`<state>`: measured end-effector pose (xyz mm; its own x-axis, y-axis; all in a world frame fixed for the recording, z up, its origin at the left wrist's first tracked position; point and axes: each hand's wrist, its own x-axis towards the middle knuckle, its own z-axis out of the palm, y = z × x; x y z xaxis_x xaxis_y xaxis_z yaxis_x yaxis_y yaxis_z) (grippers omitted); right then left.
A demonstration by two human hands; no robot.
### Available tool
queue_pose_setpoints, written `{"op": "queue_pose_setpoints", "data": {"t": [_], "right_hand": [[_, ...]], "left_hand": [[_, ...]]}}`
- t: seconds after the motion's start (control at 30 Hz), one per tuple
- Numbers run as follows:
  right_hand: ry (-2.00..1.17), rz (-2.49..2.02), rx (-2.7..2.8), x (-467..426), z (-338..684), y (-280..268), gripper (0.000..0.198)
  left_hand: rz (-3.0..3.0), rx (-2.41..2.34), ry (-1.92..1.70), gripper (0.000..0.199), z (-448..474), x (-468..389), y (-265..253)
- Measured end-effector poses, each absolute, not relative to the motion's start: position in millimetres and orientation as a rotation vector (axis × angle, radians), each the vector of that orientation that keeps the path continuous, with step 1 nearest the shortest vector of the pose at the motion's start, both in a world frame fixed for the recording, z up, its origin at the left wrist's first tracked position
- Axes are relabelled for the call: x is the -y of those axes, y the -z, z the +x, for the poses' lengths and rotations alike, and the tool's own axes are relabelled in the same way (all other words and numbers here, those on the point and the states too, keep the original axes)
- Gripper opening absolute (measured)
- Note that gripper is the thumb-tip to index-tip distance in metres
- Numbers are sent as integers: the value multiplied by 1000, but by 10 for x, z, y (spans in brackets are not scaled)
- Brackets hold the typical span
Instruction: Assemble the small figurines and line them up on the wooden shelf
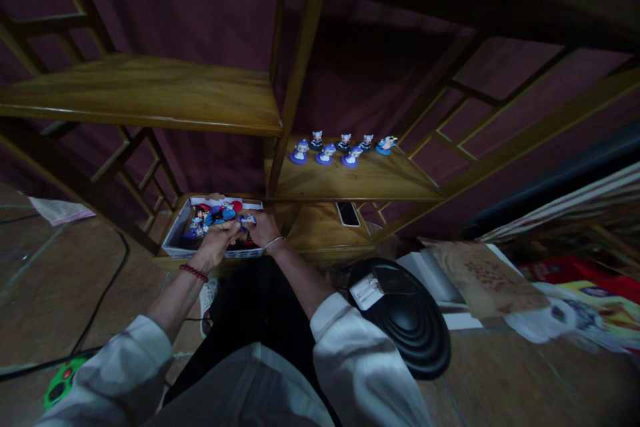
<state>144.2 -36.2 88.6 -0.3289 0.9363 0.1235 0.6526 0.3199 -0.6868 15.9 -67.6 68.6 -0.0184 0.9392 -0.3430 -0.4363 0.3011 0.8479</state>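
A small purple-and-white figurine (248, 220) is held above a shallow white box (173, 240) on the lowest shelf. My right hand (263, 230) is closed round the figurine from the right. From the left, my left hand (219, 243) reaches over the box's front edge, its fingers curled and meeting the figurine's lower side; their exact grip is partly hidden. Inside the box lie several jumbled figurines (215, 213) in blue, red, purple and white. On the shelf above and to the right, purple-based figurines (325, 155) stand in front of dark-based ones (345, 141), with a blue figurine (386, 145) at the right end.
A phone (348, 214) lies on the lower shelf (315, 230). Wooden posts (300, 60) and an upper left shelf (140, 90) frame the space. A round black stool (410, 320) stands at right, bearing a small clear box (367, 291). Papers (480, 277) and a cable (107, 287) lie around.
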Motion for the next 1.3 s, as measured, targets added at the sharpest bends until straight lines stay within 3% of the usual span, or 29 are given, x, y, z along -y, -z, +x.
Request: {"op": "queue_pose_setpoints", "data": {"t": [0.33,0.7,0.97,1.3], "right_hand": [[-525,-1174,2387,293,1468,-958,28],[-564,-1300,2244,350,1450,-987,47],[-668,-1311,2097,418,1456,-914,36],[-582,-1448,2089,448,1499,-952,23]], "left_hand": [[454,-1003,-1294,8,241,689,-739],[339,-1053,-1336,13,292,673,-800],[288,-1077,-1390,18,285,712,-850],[280,-1114,-1368,13,276,732,-820]]}}
